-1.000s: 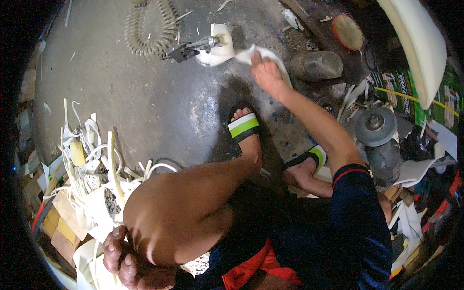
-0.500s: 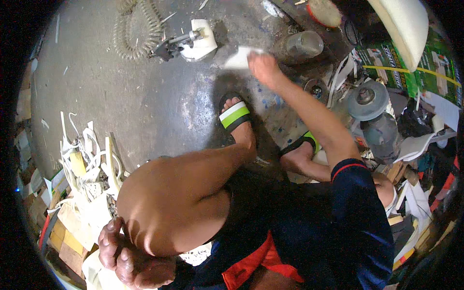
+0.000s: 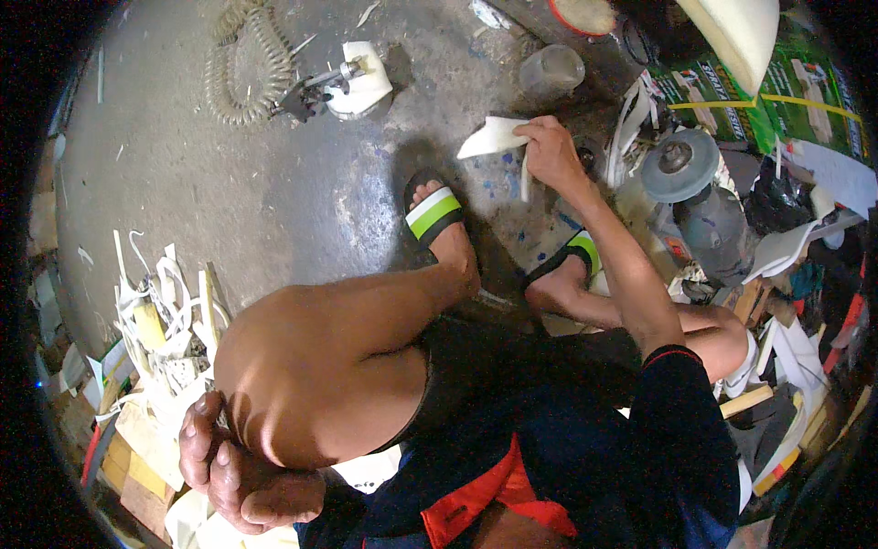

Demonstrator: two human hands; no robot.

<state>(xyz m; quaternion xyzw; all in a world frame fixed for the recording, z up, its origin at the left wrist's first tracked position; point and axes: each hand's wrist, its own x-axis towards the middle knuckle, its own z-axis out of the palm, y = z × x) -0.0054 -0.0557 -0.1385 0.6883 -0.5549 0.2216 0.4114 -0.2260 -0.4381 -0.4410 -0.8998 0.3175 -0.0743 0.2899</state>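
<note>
Over the floor ahead of me, my right hand (image 3: pixel 553 156) pinches a flat white foam-like piece (image 3: pixel 494 137) by its right end. A thin pale strip (image 3: pixel 525 180) hangs just below these fingers; whether it belongs to the piece I cannot tell. At lower left, my left hand (image 3: pixel 247 476) lies beside my bent knee. Its fingers are loosely curled and apart, with nothing visible in them. An air tool like a spray gun (image 3: pixel 315 90) lies beyond my foot, against a white piece (image 3: pixel 366 82). A clear jar (image 3: pixel 551 71) stands past my right hand.
A coiled air hose (image 3: pixel 247 82) lies at the far left. White offcuts (image 3: pixel 165 320) are heaped beside my left knee. On the right stands a dusty grey vessel (image 3: pixel 709 229) topped by a round disc (image 3: pixel 679 165), near a green printed sheet (image 3: pixel 722 96) and more scraps.
My right hand has lifted the white piece off the floor and drawn it right and nearer to me. The view has shifted slightly; my left hand remains by the knee.
</note>
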